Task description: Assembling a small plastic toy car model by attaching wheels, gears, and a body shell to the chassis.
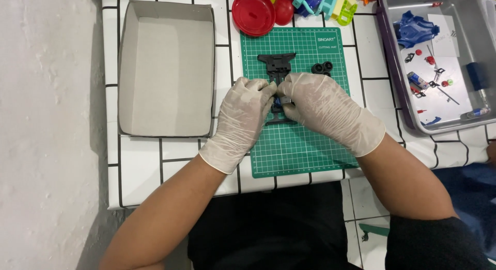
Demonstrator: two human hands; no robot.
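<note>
Both gloved hands meet over the middle of the green cutting mat: the left hand and the right hand pinch with their fingertips at a black toy-car chassis that lies flat on the mat, its far end poking out at 12 o'clock from the hands. Something small and blue shows between the fingertips, though what it is cannot be told. Both hands are closed in a fine pinch on the chassis and that small piece. Judging from this grip, the piece could slip from the smooth gloves and skip off the mat, or a thin tab could snap if it is pressed in crooked. Two small black wheels sit loose on the mat at 1 o'clock from the hands, near enough for a knuckle to knock them rolling. At 9 o'clock an open grey cardboard box rests with nothing visible inside. At 3 o'clock a grey tray holds a blue car body shell, a white sheet and scattered tiny parts. Farther off, at 12 o'clock, lie a red round lid and a heap of bright plastic pieces. The surface is white with a black grid of lines; a pale wall runs along at 9 o'clock, and tiled floor shows at 5 o'clock.
</note>
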